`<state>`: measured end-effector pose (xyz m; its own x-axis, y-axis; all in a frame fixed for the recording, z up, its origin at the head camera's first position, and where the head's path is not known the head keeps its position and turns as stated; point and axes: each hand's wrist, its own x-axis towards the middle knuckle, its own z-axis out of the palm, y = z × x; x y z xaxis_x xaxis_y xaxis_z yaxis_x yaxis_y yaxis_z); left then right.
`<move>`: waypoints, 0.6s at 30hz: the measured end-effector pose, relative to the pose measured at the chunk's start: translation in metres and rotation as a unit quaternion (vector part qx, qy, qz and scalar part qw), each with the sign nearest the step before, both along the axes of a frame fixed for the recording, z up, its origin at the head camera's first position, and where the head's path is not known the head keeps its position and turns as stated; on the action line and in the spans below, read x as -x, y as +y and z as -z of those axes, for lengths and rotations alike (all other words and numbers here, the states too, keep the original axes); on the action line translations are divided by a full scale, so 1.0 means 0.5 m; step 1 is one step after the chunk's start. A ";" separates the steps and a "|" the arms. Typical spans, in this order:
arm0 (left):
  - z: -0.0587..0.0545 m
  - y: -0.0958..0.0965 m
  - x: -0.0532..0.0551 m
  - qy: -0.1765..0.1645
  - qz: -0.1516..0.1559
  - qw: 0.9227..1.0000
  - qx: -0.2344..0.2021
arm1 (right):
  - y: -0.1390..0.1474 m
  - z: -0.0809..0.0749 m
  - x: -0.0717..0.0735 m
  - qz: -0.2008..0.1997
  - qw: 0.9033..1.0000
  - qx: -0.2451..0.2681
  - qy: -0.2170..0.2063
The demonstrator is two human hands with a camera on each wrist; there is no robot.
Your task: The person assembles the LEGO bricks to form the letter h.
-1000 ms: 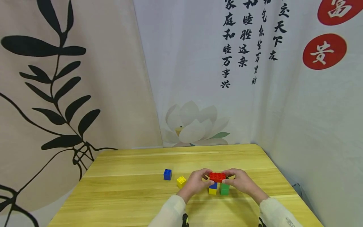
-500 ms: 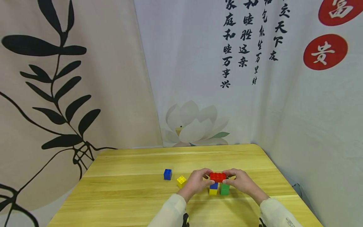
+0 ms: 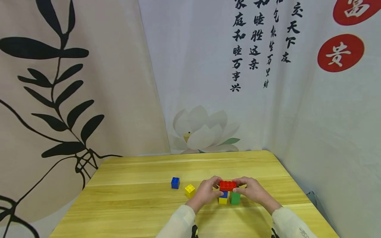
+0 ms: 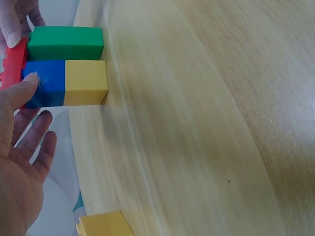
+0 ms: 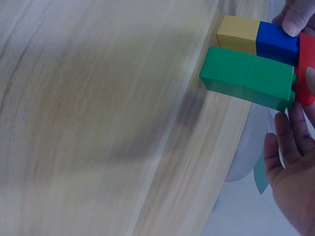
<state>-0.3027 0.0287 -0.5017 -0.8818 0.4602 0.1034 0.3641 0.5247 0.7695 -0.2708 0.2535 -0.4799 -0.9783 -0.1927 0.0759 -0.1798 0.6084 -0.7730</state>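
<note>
A red brick (image 3: 228, 185) with studs on top lies across two short columns. The left column is a blue brick (image 4: 49, 81) on a yellow brick (image 4: 86, 82); the right one is two stacked green bricks (image 5: 246, 76). My left hand (image 3: 205, 191) holds the red brick's left end, its thumb tip pressing on the blue brick just below. At the other end my right hand (image 3: 253, 190) pinches the red brick, its thumb on the near side. Green studs show below the red brick in the right wrist view. The left hand's index finger is partly hidden.
To the left, a loose yellow brick (image 3: 190, 190) and a loose blue brick (image 3: 175, 182) lie on the wooden table (image 3: 134, 211). Printed cloth (image 3: 119, 99) hangs behind and beside the table.
My left thumb has slid slightly down from the red brick onto the blue one. The right hand and the bricks look nearly unmoved; the head view has shifted slightly.
</note>
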 end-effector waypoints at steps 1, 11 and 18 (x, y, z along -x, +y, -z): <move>0.000 -0.002 0.001 0.002 0.002 1.000 -0.003 | 0.000 0.001 0.000 0.000 1.000 0.000 0.000; 0.003 -0.007 0.005 -0.002 0.014 0.999 -0.035 | -0.002 -0.003 -0.005 -0.014 1.000 -0.001 0.010; 0.002 -0.007 0.004 0.000 0.013 1.000 -0.024 | 0.010 0.022 -0.014 0.017 1.000 -0.001 -0.021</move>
<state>-0.3046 0.0250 -0.5026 -0.8693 0.4782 0.1254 0.3773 0.4779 0.7932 -0.2639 0.2587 -0.4909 -0.9866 -0.1594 0.0338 -0.1260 0.6146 -0.7787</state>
